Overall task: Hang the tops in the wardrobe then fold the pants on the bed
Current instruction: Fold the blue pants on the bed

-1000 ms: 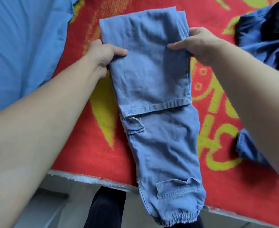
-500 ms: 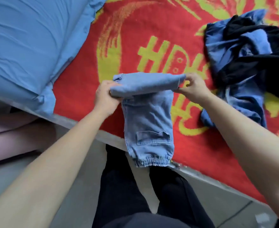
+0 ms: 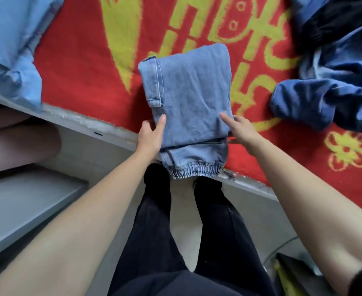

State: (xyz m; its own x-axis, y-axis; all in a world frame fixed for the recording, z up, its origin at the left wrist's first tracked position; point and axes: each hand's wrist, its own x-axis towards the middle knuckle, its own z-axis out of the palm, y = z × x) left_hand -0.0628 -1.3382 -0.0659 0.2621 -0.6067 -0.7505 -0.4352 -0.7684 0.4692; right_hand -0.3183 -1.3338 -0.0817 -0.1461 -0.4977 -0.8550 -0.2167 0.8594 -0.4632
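Denim pants (image 3: 188,92) folded on the red blanket (image 3: 79,71) at the near rim of the bed (image 3: 79,122), long axis running away from the body, elastic cuff (image 3: 195,171) hanging over the rim. At the top layer's near left corner, left hand (image 3: 151,136) pinching, thumb on top. At the near right corner, right hand (image 3: 241,130) pinching likewise. Both equally near. Further right, well apart, a heap of dark clothes (image 3: 329,82). Likely next: another fold away from the fingers.

Two hands (image 3: 151,136) (image 3: 243,130), one folded pants (image 3: 193,92), one pillow (image 3: 9,39)
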